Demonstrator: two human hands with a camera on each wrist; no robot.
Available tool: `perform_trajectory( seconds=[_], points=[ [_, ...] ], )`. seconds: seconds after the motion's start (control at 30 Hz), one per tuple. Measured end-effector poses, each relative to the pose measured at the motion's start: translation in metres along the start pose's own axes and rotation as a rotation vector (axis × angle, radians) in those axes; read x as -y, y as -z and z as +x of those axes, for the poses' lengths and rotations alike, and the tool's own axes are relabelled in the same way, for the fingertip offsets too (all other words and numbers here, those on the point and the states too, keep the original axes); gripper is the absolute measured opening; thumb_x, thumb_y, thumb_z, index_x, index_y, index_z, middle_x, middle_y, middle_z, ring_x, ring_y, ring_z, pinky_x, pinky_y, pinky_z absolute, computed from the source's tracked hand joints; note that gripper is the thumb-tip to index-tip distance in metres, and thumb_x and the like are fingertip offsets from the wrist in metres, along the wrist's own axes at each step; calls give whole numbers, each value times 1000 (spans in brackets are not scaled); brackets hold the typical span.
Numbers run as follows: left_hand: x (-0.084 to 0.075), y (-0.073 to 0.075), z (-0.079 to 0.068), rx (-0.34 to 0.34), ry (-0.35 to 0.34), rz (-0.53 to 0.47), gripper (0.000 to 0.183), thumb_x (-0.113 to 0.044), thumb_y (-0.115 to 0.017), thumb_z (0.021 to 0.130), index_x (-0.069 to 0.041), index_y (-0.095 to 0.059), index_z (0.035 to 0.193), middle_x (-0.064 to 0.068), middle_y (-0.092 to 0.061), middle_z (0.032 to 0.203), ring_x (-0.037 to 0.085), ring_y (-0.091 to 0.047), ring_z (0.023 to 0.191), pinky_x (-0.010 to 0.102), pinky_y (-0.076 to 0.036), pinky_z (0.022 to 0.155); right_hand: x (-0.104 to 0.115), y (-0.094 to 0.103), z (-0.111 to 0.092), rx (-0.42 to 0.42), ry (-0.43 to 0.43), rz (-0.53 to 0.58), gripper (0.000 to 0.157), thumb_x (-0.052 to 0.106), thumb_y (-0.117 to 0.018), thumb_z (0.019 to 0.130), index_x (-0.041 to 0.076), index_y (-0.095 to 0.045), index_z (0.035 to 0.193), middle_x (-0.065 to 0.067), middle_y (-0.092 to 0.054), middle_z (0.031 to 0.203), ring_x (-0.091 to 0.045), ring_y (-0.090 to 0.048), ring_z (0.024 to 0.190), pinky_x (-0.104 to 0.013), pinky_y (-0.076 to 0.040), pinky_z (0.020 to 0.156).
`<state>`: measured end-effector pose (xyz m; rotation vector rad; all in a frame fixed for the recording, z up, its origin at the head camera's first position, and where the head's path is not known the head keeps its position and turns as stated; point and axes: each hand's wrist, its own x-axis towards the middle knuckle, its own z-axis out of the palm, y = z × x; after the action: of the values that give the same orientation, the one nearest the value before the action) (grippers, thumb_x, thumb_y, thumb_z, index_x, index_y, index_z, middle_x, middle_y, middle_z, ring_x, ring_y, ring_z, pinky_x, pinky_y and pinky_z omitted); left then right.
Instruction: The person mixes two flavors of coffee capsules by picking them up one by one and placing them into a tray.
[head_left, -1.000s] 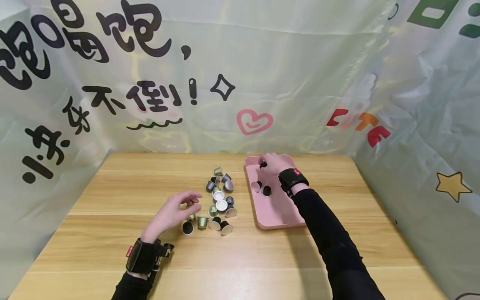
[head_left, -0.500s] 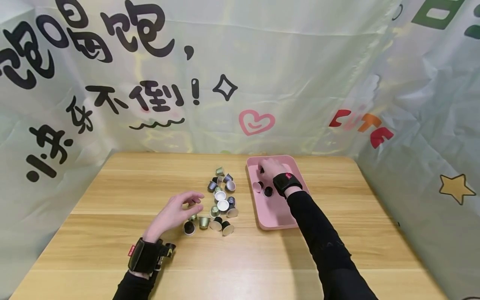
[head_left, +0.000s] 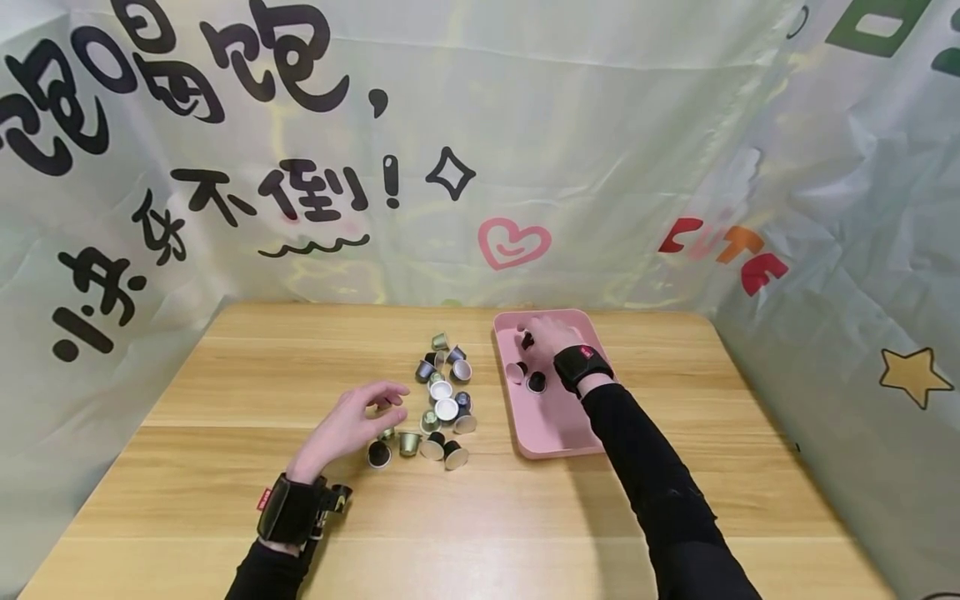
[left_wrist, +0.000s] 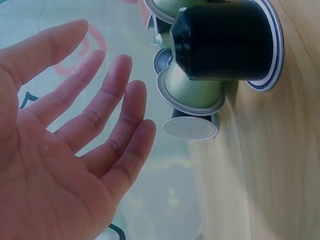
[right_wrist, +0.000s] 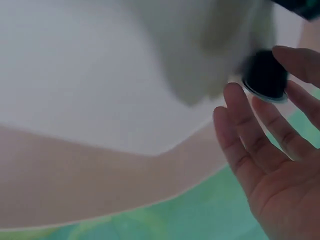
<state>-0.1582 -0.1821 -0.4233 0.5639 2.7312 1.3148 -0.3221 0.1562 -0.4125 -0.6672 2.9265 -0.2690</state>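
Note:
In the head view my right hand (head_left: 549, 337) is over the far end of the pink tray (head_left: 558, 433). Thumb and fingers pinch a black coffee capsule (right_wrist: 266, 76), seen most plainly in the right wrist view. Two more capsules lie in the tray: a tipped one (head_left: 514, 372) with its pale lid showing and a black one (head_left: 536, 382). My left hand (head_left: 347, 423) hovers at the left of the capsule pile, fingers loosely bent with nothing in them. Close to it are a dark capsule (left_wrist: 220, 42) and a green capsule (left_wrist: 192, 90).
Several green, black, blue and white-lidded capsules (head_left: 446, 410) form a loose pile left of the tray on the wooden table (head_left: 480, 533). A printed cloth (head_left: 600, 150) hangs behind the table and along its sides.
Over the tray's far end, my right hand dipped slightly nearer and lower, then rose a little, with the black coffee capsule still in its fingers. The left hand stays by the pile.

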Motion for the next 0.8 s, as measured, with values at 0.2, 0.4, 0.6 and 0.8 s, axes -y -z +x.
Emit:
perform_trajectory(
  seconds=[0.2, 0.4, 0.6, 0.8],
  points=[
    [-1, -1, 1, 0, 2, 10, 37, -18, -69, 95, -1, -63, 128, 15, -72, 115, 25, -64, 104, 54, -53, 95, -5, 18, -17, -46, 64, 72, 35, 8, -62, 96, 2, -63, 130, -21, -69, 116, -35, -66, 107, -45, -54, 94],
    [-1, -2, 1, -4, 2, 31, 38, -18, -69, 95, -2, -62, 128, 17, -71, 118, 30, -63, 108, 57, -51, 98, -4, 28, -37, -146, 109, 97, 48, 12, -69, 89, 1, -60, 135, -22, -64, 133, -40, -60, 124, -53, -49, 105],
    [-2, -3, 0, 4, 24, 45, 41, -18, -71, 93, -3, -62, 130, 17, -70, 121, 36, -61, 113, 59, -49, 100, -1, 29, -65, -199, 116, 247, 51, 12, -69, 92, 4, -56, 140, -21, -57, 142, -39, -50, 132, -54, -49, 105],
    [-7, -6, -2, 15, 8, 119, 45, -13, -77, 86, -4, -62, 128, 18, -69, 120, 38, -62, 115, 59, -51, 100, 6, 24, -89, -294, 145, 337, 49, 9, -70, 91, 0, -57, 138, -24, -55, 141, -38, -59, 117, -52, -56, 93]
  ],
)
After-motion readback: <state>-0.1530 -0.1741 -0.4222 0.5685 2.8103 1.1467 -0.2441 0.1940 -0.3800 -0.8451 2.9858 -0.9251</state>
